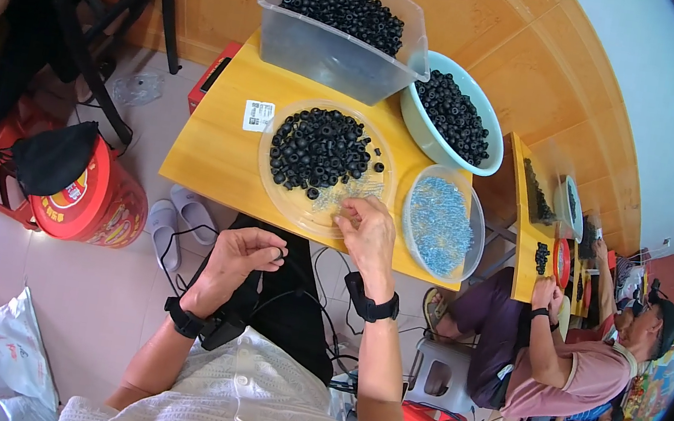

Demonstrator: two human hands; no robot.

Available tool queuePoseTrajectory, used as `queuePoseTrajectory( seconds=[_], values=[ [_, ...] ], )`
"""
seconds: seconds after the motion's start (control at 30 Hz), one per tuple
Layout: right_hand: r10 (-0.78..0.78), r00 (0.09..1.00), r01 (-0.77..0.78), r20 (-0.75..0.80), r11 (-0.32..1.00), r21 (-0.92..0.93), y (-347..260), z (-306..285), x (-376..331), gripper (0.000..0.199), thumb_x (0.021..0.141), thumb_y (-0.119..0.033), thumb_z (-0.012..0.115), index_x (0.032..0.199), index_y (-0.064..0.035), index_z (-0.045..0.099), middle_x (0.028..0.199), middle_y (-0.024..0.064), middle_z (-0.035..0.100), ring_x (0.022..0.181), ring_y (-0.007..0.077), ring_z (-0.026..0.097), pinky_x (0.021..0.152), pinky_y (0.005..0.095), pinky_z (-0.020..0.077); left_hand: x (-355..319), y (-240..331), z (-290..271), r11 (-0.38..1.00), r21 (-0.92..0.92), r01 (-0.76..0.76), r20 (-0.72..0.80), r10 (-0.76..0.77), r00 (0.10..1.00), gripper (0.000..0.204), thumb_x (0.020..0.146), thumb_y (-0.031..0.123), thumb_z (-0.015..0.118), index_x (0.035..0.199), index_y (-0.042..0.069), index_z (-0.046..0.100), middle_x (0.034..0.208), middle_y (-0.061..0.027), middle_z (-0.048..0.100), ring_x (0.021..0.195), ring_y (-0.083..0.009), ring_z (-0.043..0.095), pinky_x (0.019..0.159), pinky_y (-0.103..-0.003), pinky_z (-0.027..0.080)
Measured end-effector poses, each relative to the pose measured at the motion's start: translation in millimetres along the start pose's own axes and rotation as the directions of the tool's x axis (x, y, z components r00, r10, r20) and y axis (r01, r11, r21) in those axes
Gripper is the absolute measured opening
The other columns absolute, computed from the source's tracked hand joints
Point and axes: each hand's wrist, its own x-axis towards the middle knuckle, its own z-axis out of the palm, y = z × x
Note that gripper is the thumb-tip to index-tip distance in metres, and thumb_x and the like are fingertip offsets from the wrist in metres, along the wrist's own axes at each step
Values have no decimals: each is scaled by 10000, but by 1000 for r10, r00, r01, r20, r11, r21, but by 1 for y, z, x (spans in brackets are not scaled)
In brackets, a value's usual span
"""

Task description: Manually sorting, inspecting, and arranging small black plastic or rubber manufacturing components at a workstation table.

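Black holed pieces [311,148] lie heaped from centre toward eleven o'clock on the round tray [280,202], tiny clear pieces [366,189] scatter at five o'clock, and one dark piece [282,254] sits in the left hand [240,261].

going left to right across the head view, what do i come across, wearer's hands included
Red bucket → lavender slippers → wearer's left hand → wearer's right hand → oval tub of pale blue pieces → seated person in a pink shirt.
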Motion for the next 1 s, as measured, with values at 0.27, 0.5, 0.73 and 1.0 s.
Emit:
queuePoseTrajectory(
  seconds=[0.27,0.5,0.73,1.0],
  values=[
    [26,993,-36,113,996,86,9,1,5,161,687,-1,663,845,23,648,774,152,603,761,306,592,696,381,468,1,-1,-1,1000,-10,0,0,0,1000,167,866,35,558,1012,-18,619,919,-86,653,811,-126,630,757,-237,522],
    [-80,982,87,170,996,-34,3,-4,8,141,697,13,634,836,26,616,790,163,585,795,333,578,716,401,464,-2,2,-2,996,-91,11,7,-11,1000,188,879,47,547,1047,-17,603,944,-100,647,834,-150,636,767,-246,526],
    [-196,970,222,142,956,-194,-4,-1,1,116,744,24,559,860,26,555,868,193,536,857,362,519,773,418,426,-2,13,-4,955,-294,52,19,-48,999,186,885,60,550,1044,-29,588,971,-121,637,888,-198,642,789,-259,531],
    [-245,965,262,97,934,-243,7,8,-2,79,749,44,523,825,25,537,849,191,524,825,352,505,742,421,418,-2,13,-4,924,-373,85,32,-79,996,181,898,80,539,1051,-4,586,973,-108,643,831,-158,646,767,-246,530]
  ],
)
